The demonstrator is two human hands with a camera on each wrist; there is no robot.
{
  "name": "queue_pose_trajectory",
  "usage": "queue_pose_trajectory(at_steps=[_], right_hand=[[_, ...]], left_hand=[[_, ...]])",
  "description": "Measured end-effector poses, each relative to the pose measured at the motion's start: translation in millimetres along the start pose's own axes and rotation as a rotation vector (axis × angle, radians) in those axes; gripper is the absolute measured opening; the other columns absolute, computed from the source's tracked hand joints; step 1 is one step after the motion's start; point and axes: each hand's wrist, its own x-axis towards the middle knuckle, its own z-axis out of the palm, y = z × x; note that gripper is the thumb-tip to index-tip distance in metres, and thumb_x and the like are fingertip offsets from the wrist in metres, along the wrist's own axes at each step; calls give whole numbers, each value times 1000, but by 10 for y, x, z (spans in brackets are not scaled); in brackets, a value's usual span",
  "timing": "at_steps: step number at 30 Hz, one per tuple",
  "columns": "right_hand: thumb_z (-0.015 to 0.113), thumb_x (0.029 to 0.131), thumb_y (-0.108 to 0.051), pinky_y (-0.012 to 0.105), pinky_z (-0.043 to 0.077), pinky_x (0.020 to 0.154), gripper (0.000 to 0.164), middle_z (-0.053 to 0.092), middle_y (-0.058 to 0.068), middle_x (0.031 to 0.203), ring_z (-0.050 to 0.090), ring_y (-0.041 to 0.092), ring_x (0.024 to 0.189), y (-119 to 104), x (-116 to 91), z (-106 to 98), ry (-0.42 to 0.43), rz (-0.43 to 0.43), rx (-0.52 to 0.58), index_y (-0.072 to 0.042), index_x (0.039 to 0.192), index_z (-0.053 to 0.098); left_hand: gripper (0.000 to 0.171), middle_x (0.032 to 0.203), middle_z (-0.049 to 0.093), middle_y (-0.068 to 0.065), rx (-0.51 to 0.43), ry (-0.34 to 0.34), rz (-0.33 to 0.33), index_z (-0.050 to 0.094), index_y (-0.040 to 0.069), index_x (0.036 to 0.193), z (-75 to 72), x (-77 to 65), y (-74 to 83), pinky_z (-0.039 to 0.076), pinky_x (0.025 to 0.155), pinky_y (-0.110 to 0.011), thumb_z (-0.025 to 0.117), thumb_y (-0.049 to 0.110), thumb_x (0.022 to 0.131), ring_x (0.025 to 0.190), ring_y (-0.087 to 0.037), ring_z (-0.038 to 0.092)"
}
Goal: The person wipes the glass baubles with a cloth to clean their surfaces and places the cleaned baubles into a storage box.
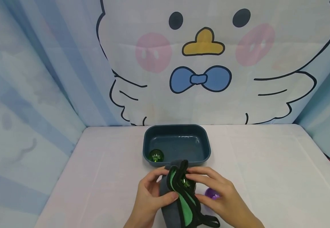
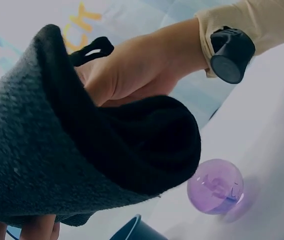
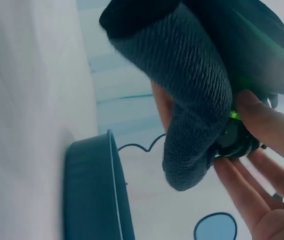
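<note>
From where I stand, the cartoon-printed backdrop (image 1: 199, 107) is the biggest thing, filling the twelve o'clock side, with the white-covered table (image 1: 270, 171) in front of it. On that sits the blue-green basin (image 1: 182, 144), directly at twelve from the person's work.

At the basin's six o'clock, held up between two hands, is the grey cloth pouch (image 1: 183, 204), black-edged and green-lined. The left hand (image 1: 150, 198), at its nine o'clock, pinches the near edge, thumb on the rim. The right hand (image 1: 220, 191), at three, is partly closed, thumb and fingers around the dark green ball (image 1: 190, 184) at the pouch's one o'clock. I can't tell how much of that ball the cloth covers.

A second green ball (image 1: 156, 155) lies at the basin's eight o'clock; the purple ball (image 1: 212, 193) is partly hidden behind the right hand.

I'd expect the pouch to be light and floppy, best held by its thicker rim. The ball looks glossy, probably hard and a bit slippery, so I'd hold it with fingers spread around its middle.
</note>
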Motion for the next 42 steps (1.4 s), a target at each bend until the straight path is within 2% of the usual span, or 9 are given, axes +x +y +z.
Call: queue_pose_trajectory(at_steps=[2, 7, 11, 15, 22, 25, 31, 37, 42], right_hand=[[76, 83, 2, 22, 58, 61, 56, 58, 7, 133, 67, 12, 101, 2, -6, -1, 6, 8, 6, -14, 134, 61], [77, 82, 0, 26, 60, 67, 57, 61, 6, 127, 68, 12, 101, 3, -9, -13, 16, 16, 3, -13, 135, 60], [78, 81, 0, 27, 60, 78, 58, 63, 5, 125, 67, 12, 105, 11, 7, -31, 16, 18, 13, -12, 134, 60], [80, 80, 0, 23, 58, 85, 60, 61, 2, 129, 64, 11, 113, 6, 18, -32, 8, 24, 11, -14, 135, 60], [82, 75, 5, 18, 52, 94, 66, 56, 1, 136, 57, 12, 123, 3, -8, -8, -10, -3, -80, -16, 134, 60], [80, 77, 5, 19, 54, 91, 65, 58, 1, 134, 61, 12, 118, -6, -14, -11, -5, 1, -82, -16, 135, 60], [75, 86, -6, 26, 61, 70, 54, 65, 4, 124, 69, 11, 101, -21, 6, -32, 1, 85, -20, -18, 137, 58], [77, 85, -10, 25, 59, 82, 55, 65, 1, 125, 66, 10, 107, 5, 23, -26, 3, 111, 5, -19, 136, 58], [81, 80, -2, 25, 58, 85, 68, 56, 5, 136, 62, 13, 118, 36, 6, -17, 2, 37, 9, -15, 141, 54]], left_hand=[[43, 133, 53, -13, -9, -9, 3, 61, 6, 118, 8, 2, -3, 58, 90, -36, 77, -4, 79, 116, -26, 61], [41, 132, 55, -12, -13, -15, 17, 63, 7, 115, 20, 2, -14, 57, 91, -35, 77, -4, 79, 114, -25, 62], [41, 132, 55, -11, -4, -17, 20, 64, 9, 114, 24, 9, -18, 57, 91, -34, 78, -4, 78, 112, -25, 63], [41, 132, 56, -10, 0, -14, 20, 65, 9, 114, 22, 3, -13, 57, 92, -34, 78, -4, 78, 113, -26, 62], [40, 131, 57, -9, 5, 1, 16, 65, 11, 114, 40, -5, -21, 57, 92, -34, 78, -3, 79, 114, -27, 61], [40, 131, 57, -10, -2, -10, 28, 65, 10, 114, 42, -2, -32, 57, 92, -34, 78, -4, 78, 112, -26, 62], [40, 129, 56, -11, 3, -8, 41, 65, 9, 114, 44, 8, -40, 57, 92, -34, 78, -4, 78, 109, -25, 63], [41, 127, 56, -9, 7, 8, 47, 66, 11, 113, 45, 12, -32, 56, 92, -32, 79, -5, 77, 109, -24, 63], [43, 128, 57, -10, 15, 32, 53, 66, 11, 114, 57, 8, -21, 56, 93, -33, 79, -5, 77, 110, -26, 62]])
